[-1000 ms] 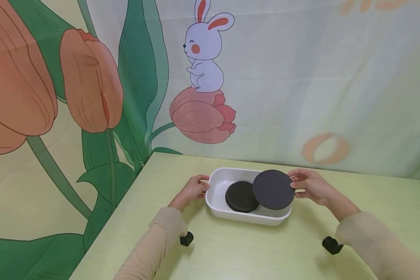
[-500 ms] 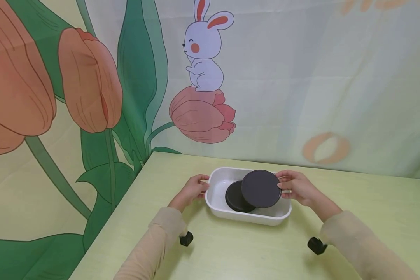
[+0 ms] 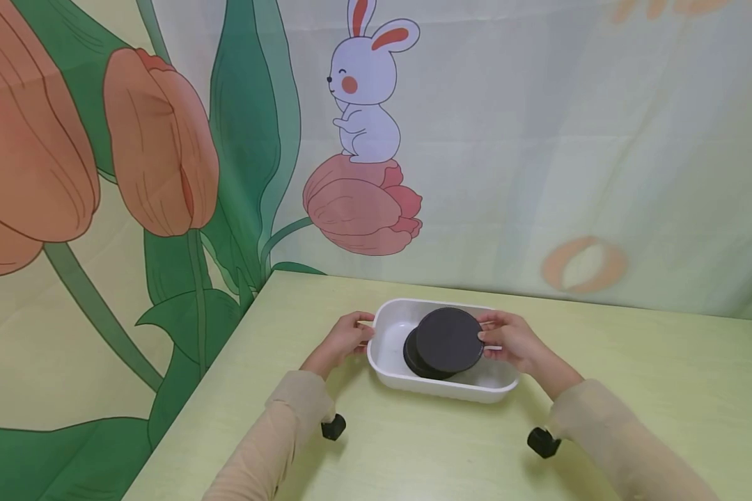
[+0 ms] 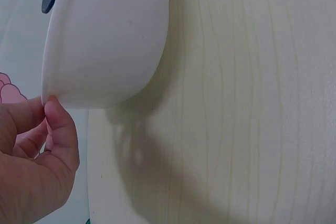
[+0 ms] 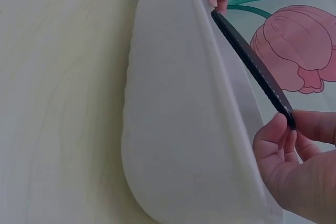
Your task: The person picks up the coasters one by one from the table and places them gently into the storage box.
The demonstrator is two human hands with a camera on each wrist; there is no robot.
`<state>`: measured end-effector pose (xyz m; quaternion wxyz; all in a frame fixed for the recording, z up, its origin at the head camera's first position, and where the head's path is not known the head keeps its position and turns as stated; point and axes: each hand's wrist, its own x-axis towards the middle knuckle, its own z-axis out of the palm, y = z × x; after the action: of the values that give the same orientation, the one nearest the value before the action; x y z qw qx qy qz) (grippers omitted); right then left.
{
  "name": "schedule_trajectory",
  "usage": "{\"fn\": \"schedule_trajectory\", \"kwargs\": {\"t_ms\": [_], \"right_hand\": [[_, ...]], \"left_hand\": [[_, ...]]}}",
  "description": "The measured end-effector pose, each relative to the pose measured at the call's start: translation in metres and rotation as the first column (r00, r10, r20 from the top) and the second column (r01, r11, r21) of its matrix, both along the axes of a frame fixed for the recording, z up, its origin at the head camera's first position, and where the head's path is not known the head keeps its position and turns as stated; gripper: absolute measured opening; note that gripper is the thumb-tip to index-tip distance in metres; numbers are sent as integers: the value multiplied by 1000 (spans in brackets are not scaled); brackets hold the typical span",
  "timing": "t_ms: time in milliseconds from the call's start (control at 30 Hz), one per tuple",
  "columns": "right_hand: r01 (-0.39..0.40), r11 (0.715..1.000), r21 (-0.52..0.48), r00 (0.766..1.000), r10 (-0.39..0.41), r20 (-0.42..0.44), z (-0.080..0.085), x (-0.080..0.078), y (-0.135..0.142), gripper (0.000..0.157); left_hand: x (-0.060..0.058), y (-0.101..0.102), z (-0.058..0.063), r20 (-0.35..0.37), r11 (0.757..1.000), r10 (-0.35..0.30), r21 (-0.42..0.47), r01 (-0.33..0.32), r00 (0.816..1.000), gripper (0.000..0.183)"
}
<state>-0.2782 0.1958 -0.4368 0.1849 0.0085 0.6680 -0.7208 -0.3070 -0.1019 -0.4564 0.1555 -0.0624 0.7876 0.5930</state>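
Note:
A white rectangular bin (image 3: 439,390) stands on the table. My left hand (image 3: 345,338) pinches its left end at the rim between thumb and fingers; the left wrist view shows the thumb tip (image 4: 51,99) on the outer wall. My right hand (image 3: 515,342) pinches the right edge of a thin, round, dark coaster (image 3: 449,339), held tilted over the bin. Pale stitching runs along the coaster's edge (image 5: 253,66) in the right wrist view. Inside the bin lies another round black piece (image 3: 413,360), mostly hidden behind the held coaster.
A pale yellow-green wood-grain table (image 3: 439,452) carries the bin near its back edge. Behind it hangs a cloth backdrop (image 3: 507,153) printed with tulips and a rabbit. Small black blocks (image 3: 333,426) sit by both sleeves.
My right hand has carried the coaster leftward and slightly lower, so it covers more of the black piece in the bin. The left hand and bin have stayed put.

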Motion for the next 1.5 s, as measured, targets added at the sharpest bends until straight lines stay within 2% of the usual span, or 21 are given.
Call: {"fn": "schedule_trajectory", "kwargs": {"t_ms": [333,633,833,1200,1500], "right_hand": [[49,999,-6,999,-49,0,-16,-6,-17,22],[97,995,14,993,-98,67,-28,-10,-25,27],[117,992,44,990,-120,76,-34,-12,-28,32],[180,965,190,977,-198,78,-39,-14,-33,34],[209,954,214,971,-229,74,-33,-11,-35,38]], "left_hand": [[0,1,1,13,1000,8,-12,-8,1000,33],[0,1,1,19,1000,8,-8,-7,1000,33],[0,1,1,17,1000,2,-3,-2,1000,34],[1,0,0,-4,1000,-14,-23,14,1000,32],[0,0,0,5,1000,4,-31,-4,1000,32]]}}
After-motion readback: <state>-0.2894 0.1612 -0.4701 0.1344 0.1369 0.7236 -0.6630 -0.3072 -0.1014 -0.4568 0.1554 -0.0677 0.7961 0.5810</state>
